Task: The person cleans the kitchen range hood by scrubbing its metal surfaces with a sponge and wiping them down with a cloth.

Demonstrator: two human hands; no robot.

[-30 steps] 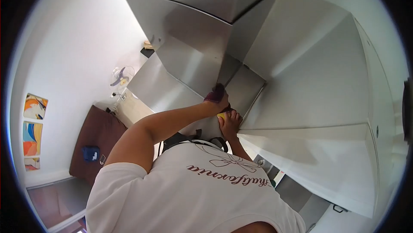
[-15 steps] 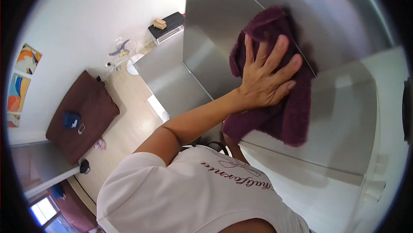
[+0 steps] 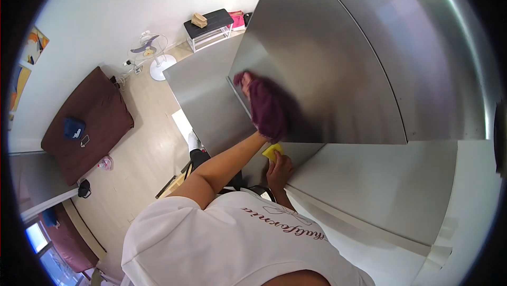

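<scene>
A dark purple cloth (image 3: pixel 268 109) lies against the large brushed-metal panel (image 3: pixel 327 69), near its lower left edge. My left hand (image 3: pixel 246 83) is on this cloth and holds it; folds cover most of the hand, and only some skin shows at the upper left. Lower down, close to my body, my right hand (image 3: pixel 280 172) pinches a yellow sponge (image 3: pixel 272 152) beside the metal surface. The sponge is just under the bottom end of the cloth, by my left wrist.
A second metal panel (image 3: pixel 203 88) extends at left. Beyond it are a white fan (image 3: pixel 161 67), a black-topped bench (image 3: pixel 208 24) with a paper bag (image 3: pixel 199 20), and a brown sofa (image 3: pixel 90 127) with a blue cap (image 3: pixel 74 127). A white ledge (image 3: pixel 359 222) runs at lower right.
My left hand and the cloth have moved left from the metal panel's middle toward its edge, and the cloth is more bunched. The sponge in my right hand has come into clear view.
</scene>
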